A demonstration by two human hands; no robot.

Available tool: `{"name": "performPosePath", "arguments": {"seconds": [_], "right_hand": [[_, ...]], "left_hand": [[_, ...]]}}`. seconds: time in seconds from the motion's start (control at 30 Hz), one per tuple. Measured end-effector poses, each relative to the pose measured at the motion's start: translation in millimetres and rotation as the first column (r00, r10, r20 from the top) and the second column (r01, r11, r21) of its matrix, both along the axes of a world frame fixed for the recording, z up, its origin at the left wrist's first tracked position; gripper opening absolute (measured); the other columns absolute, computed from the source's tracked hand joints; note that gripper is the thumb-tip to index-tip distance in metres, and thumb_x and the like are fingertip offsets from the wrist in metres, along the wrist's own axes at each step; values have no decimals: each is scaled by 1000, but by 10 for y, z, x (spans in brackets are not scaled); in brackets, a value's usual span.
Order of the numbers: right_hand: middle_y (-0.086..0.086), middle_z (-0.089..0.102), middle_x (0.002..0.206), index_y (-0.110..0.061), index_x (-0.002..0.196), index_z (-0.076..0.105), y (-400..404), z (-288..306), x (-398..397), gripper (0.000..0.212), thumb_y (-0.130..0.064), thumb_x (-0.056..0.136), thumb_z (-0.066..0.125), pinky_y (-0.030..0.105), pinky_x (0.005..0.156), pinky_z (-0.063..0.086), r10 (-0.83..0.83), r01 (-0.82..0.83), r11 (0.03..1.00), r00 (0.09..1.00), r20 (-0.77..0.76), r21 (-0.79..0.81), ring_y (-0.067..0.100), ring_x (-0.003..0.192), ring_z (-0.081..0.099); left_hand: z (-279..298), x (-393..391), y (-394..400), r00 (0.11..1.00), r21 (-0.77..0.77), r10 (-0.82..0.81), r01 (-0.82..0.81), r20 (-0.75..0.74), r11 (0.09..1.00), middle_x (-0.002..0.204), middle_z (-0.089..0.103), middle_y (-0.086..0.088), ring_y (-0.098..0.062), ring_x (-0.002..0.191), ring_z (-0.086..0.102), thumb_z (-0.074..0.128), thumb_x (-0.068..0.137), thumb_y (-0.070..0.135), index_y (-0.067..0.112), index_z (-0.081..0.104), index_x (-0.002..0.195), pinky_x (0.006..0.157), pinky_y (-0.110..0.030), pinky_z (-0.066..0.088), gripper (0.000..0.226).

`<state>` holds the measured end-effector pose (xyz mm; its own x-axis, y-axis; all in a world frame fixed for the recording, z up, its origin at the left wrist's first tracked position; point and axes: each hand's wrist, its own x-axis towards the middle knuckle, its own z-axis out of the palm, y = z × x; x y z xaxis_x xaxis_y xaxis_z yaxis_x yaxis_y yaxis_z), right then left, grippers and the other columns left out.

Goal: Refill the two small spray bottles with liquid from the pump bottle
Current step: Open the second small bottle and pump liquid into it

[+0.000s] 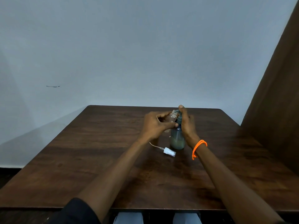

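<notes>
left hand (153, 125) gripping clear small bottle (171, 119) at spout, right hand (186, 123) wrapped on translucent round pump bottle (177, 139), white sprayer (169, 151) lying on woodgrain desk (80, 159)

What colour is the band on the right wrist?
Bright orange wristband, clearest in the head view.

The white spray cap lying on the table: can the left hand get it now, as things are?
Probably yes, but not at once. The spray cap lies uncovered on the table, close below the left hand. That hand, however, is holding the small spray bottle at the pump bottle's spout.
</notes>
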<state>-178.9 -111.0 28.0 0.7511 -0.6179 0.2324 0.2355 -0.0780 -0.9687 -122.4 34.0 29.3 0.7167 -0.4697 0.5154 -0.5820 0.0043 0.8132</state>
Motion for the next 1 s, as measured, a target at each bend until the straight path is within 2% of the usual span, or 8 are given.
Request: {"name": "performPosePath", "arguments": {"seconds": [0.1,0.2,0.37,0.53,0.67,0.77,0.83,1.0], "right_hand": [[6,72,72,-16,66,71,-8,-6,-11,53,-58,95,56,36,72,50,-11,11,1000,1000,9,-9,19,69,66],[2,69,65,-14,65,67,5,-3,-16,51,-43,104,53,31,66,49,-50,50,999,998,30,2,15,63,63],[4,58,65,-19,67,60,5,-6,-18,42,-56,85,51,39,68,41,-81,82,994,997,20,-71,18,65,53],[-3,72,67,-19,69,67,-19,38,-53,45,-42,104,50,32,68,49,10,-9,1000,1000,-30,6,11,63,65],[2,77,79,-20,79,76,-125,132,-102,50,-57,100,52,34,74,53,139,-135,990,984,-112,42,16,72,71],[6,74,80,-12,86,72,-270,467,-116,79,-83,88,39,28,64,50,128,-143,988,965,-229,-50,17,72,68],[7,74,85,-15,87,74,-366,722,-50,92,-94,81,28,34,72,47,54,-129,969,943,-328,-209,21,80,66],[12,68,90,-12,93,73,-231,1056,148,82,-74,102,20,30,62,48,-24,-421,776,723,-690,-469,26,76,60]], "left_hand": [[-5,12,-29,999,-3,25,-25,23,1000,106,83,1,11,89,73,102,69,17,12,82,121,79,-10,55,56],[-28,-6,-55,998,14,46,-47,36,999,108,83,0,0,95,75,101,70,22,12,80,124,84,-19,59,59],[-57,-43,-83,998,20,43,-44,47,999,87,74,16,14,75,66,100,71,14,9,81,121,71,-7,48,54],[-28,-71,-75,997,11,59,-60,44,998,94,78,8,14,79,69,100,70,14,11,81,122,74,-8,52,55],[-19,-77,-66,996,10,70,-71,59,997,85,75,20,13,76,69,100,70,14,13,82,120,73,-11,54,53],[-34,-48,-55,994,30,87,-89,66,996,86,79,12,7,73,68,101,69,19,18,84,117,71,-17,55,52],[-40,-37,-53,993,50,103,-107,62,993,88,78,11,11,71,66,102,68,21,17,83,120,69,-10,50,56],[-28,-59,-48,994,47,94,-96,49,994,81,77,7,6,66,64,102,68,19,19,82,122,63,-10,49,57]]}}
